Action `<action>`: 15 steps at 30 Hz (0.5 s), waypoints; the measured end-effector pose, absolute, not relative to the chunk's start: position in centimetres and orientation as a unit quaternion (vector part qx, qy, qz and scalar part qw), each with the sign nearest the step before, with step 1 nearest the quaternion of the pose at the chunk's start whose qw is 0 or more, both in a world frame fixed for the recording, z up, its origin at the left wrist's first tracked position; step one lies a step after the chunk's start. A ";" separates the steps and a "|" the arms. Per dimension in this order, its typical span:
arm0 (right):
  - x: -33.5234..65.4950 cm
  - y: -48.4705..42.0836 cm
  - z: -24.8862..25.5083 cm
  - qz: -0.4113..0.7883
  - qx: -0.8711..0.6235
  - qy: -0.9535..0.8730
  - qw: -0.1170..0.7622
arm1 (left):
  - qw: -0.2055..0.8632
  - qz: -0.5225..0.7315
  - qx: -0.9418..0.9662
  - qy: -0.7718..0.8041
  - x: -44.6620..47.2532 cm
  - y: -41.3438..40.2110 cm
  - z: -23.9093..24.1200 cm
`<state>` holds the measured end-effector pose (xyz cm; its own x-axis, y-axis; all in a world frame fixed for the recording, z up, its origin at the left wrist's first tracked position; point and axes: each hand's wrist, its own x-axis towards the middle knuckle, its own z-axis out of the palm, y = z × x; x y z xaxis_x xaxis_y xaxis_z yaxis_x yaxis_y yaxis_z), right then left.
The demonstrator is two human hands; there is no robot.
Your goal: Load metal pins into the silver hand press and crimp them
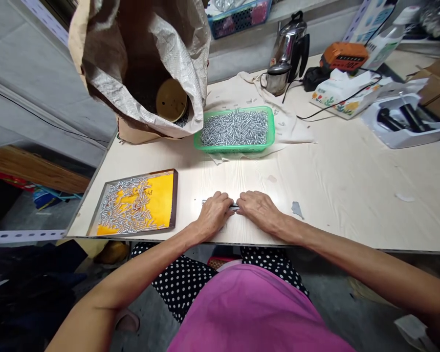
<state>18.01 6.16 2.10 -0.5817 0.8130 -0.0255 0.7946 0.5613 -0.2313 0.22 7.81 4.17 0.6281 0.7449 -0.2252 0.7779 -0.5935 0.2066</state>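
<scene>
My left hand (215, 213) and my right hand (258, 209) rest side by side on the pale wooden table (352, 195) near its front edge. Both are curled, fingers closed, around a small cluster of silver screws (234, 206) that shows in the gap between them. A green plastic basket (234, 145) heaped with silver screws stands straight ahead of my hands. To the left lies a shallow brown tray (174, 195) with a yellow bottom, partly covered by screws.
A large open woven sack (176, 54) with a yellow lid inside stands at the back left. Behind the basket are a white cloth (289, 124), a steel kettle (289, 49), a tissue box (337, 100), an orange tool (344, 56) and a white holder (407, 122).
</scene>
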 end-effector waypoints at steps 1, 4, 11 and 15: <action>18.2 6.3 2.2 0.110 -0.457 -0.881 0.047 | 0.143 -0.052 0.891 0.427 0.1 7.9 4.2; 19.3 6.9 2.6 0.112 -0.443 -0.886 0.077 | 0.140 -0.026 0.891 0.431 -0.3 7.5 3.9; 20.9 9.4 1.7 0.129 -0.439 -0.884 0.095 | 0.114 0.095 0.907 0.393 -0.2 2.6 1.4; 20.1 11.2 1.3 0.088 -0.487 -0.865 0.082 | 0.155 0.121 0.902 0.386 0.7 0.2 0.5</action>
<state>20.15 11.24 1.33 -0.5115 0.8575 0.0561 0.8285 0.5094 -0.2328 0.67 0.17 0.53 0.6734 0.7326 0.0988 0.6579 -0.6549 0.3719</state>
